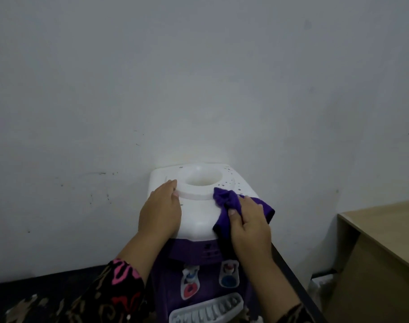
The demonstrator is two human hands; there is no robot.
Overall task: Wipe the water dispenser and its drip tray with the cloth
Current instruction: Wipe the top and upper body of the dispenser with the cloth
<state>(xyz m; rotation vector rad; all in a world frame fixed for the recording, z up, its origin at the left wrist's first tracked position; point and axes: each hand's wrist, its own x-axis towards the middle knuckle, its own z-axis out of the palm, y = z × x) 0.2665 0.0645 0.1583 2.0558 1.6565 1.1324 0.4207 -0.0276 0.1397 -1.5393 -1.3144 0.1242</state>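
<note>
Thumb and fingers of the right hand (250,222) bunch the purple cloth (224,199) and press it onto the front right shoulder of the water dispenser (196,213), just beside the raised ring of the open bottle well (203,178). The left hand (160,210) lies flat with straight fingers on the white top's left side, fingertips touching that ring, holding nothing.

With no bottle seated, the unit is probably light, so a hard sweep could slide it on the dark surface (24,287); the flat left hand looks placed to prevent that. A stroke carried inward over the ring could push grime into the well. A loose tail of cloth hangs over the top's front edge, and on a downward pass it could snag the blue tap (227,277) or the red tap (189,287) below and press a lever. The drip tray (206,308), at the frame's bottom edge and seemingly not yet wiped, has a slatted grille that a rough pass might unseat.

Small pale marks sit on the purple front panel (199,250), too blurred to read. No brand name is legible anywhere.
</note>
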